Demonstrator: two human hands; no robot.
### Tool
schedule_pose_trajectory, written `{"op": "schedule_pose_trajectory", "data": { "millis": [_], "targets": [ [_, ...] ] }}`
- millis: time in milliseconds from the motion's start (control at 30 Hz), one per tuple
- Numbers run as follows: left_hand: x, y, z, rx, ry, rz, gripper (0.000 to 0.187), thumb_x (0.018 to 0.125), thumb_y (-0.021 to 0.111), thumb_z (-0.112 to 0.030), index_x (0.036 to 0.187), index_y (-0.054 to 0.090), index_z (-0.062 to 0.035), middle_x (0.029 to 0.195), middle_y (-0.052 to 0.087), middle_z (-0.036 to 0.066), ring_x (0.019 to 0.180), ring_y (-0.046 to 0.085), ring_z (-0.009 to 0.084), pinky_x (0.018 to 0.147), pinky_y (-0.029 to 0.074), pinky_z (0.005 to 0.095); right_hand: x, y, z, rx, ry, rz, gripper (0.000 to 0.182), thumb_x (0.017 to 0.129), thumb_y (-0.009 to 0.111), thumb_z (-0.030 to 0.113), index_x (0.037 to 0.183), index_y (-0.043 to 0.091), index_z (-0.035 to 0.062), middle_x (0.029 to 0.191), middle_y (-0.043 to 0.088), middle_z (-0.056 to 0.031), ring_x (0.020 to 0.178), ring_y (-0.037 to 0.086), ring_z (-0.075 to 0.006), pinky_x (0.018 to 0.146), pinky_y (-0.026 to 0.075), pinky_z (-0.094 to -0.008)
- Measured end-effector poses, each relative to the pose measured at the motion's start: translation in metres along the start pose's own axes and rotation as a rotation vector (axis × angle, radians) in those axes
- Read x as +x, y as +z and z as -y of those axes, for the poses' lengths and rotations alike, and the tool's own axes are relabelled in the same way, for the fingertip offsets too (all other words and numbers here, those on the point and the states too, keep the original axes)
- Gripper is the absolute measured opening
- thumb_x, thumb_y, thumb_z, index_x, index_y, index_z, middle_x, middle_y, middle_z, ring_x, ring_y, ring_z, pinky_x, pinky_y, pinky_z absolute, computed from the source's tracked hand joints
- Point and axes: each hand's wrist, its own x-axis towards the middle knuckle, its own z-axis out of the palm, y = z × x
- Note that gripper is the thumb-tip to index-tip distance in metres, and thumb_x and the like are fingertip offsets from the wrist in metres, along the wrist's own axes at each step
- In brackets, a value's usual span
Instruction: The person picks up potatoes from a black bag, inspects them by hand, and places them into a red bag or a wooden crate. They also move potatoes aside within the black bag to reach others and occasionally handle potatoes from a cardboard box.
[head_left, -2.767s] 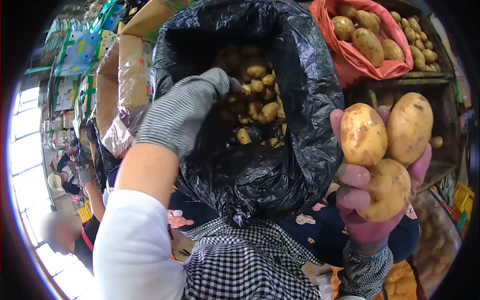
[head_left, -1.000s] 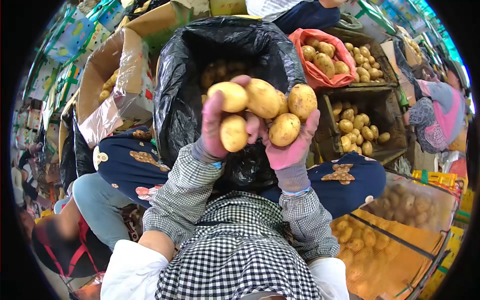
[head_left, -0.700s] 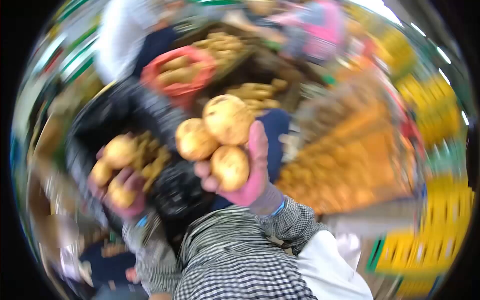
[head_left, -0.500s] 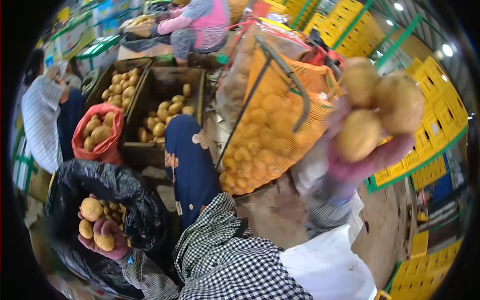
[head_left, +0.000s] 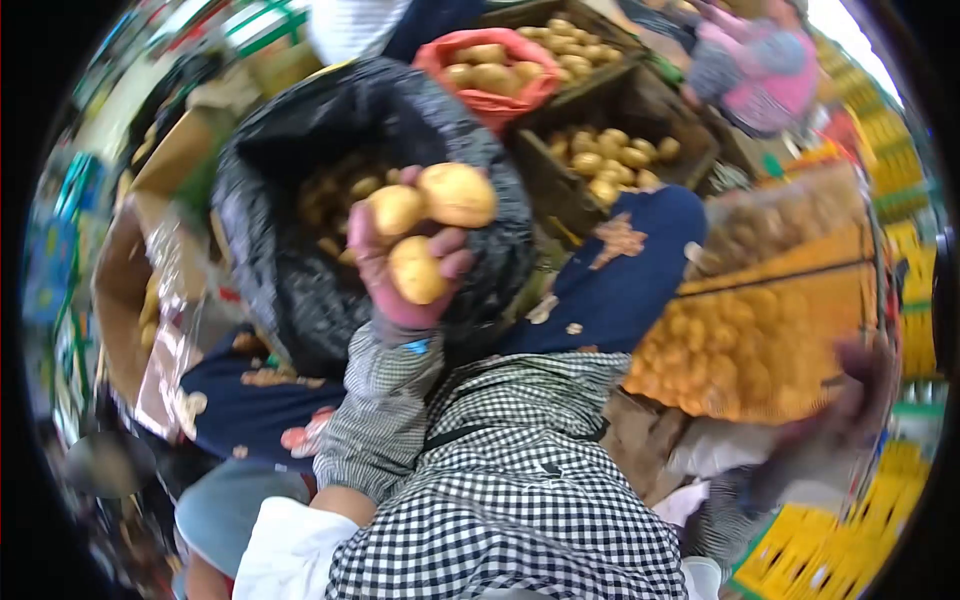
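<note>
My left hand point(head_left: 405, 305), in a purple-pink glove, is closed around three potatoes point(head_left: 457, 196). It is above a container lined with a black plastic bag point(head_left: 262, 215), with more potatoes point(head_left: 330, 200) deep inside. At the right, my right hand point(head_left: 842, 402) is smeared by motion beside an orange mesh sack point(head_left: 800, 262) full of potatoes. No potatoes show in that hand, and its fingers are too blurred to read.
A red sack point(head_left: 540, 92) of potatoes stands beyond the black bag, beside wooden crates point(head_left: 690, 150) with more potatoes. A cardboard box point(head_left: 112, 285) is at the left. A person in pink point(head_left: 770, 90) sits at the back right. Yellow crates point(head_left: 820, 550) line the right side.
My view has swung to the left. My right hand held up three potatoes before; now it is lower beside the mesh sack and none show in it. The left hand still holds its potatoes.
</note>
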Motion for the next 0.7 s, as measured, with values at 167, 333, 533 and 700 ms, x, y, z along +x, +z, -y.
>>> {"op": "schedule_pose_trajectory", "data": {
  "millis": [167,333,533,700],
  "targets": [
    [-0.017,0.004,0.004,0.239,0.136,0.103,0.061,0.092,0.049,-0.059,0.136,0.047,-0.0164,0.144,0.036,0.026,0.065,0.051,0.0168,0.054,0.049,0.0319,-0.021,0.191,0.083,1.393,0.803,1.048,0.069,0.091,0.063,0.025,0.146,0.028,0.001,0.123,0.054,-0.0149,0.086,0.063,-0.0163,0.075,0.054,-0.0256],
    [-0.029,0.0,-0.006,0.454,0.399,0.007,0.059,0.092,0.051,-0.048,0.133,0.046,-0.0058,0.138,0.042,0.029,0.064,0.059,0.0183,0.055,0.052,0.031,-0.038,0.258,0.125,1.367,0.406,0.948,0.061,0.082,0.068,0.005,0.138,0.043,0.0027,0.125,0.054,-0.0134,0.103,0.059,-0.0193,0.087,0.051,-0.0305],
    [-0.028,-0.001,-0.011,0.446,0.525,-0.109,0.054,0.093,0.05,-0.045,0.126,0.051,-0.0032,0.135,0.046,0.029,0.063,0.061,0.0181,0.054,0.054,0.0309,-0.054,0.293,0.129,1.484,0.174,0.77,0.065,0.074,0.07,-0.005,0.134,0.044,-0.0005,0.135,0.045,-0.0136,0.127,0.045,-0.0228,0.107,0.038,-0.0378],
    [-0.02,-0.01,-0.016,0.529,0.482,-0.229,0.05,0.094,0.047,-0.043,0.124,0.05,-0.0022,0.127,0.054,0.026,0.059,0.061,0.0196,0.051,0.053,0.0317,-0.049,0.296,0.123,1.658,0.572,1.015,0.071,0.074,0.079,0.002,0.136,0.045,0.0007,0.142,0.039,-0.0115,0.128,0.044,-0.0199,0.107,0.039,-0.0335]
  ]
}}
